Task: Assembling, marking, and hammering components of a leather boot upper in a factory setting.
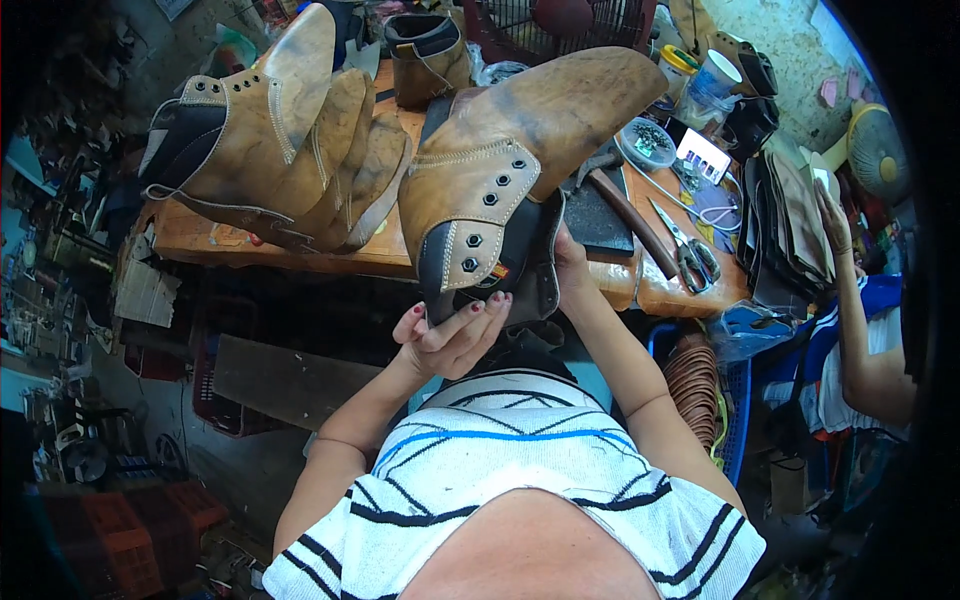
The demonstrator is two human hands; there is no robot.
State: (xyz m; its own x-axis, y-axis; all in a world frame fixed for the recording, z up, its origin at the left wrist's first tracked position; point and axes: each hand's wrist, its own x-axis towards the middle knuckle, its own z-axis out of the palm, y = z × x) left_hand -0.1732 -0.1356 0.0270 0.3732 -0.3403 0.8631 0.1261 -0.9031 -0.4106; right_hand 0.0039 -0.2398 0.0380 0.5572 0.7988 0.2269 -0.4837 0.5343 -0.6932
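Note:
A brown leather boot upper (450,190) with pale stitching, black-rimmed eyelets and a dark lining is raised over the front edge of the workbench, its broad toe part pointing up and right. My left hand (455,335) holds the collar from below, fingertips with red nails against the dark inside. On the other side, my right hand (570,268) grips the dark edge of the same upper; most of its fingers are hidden behind the leather. Several similar uppers (240,165) lie stacked on the left of the bench.
On the bench (390,250) lie a hammer (632,220), scissors (688,250), a bowl of small eyelets (648,142) and a phone (703,155). Dark leather pieces (785,225) stand at right, beside a co-worker's hand (835,222). Brown strips (690,385) fill a blue basket below.

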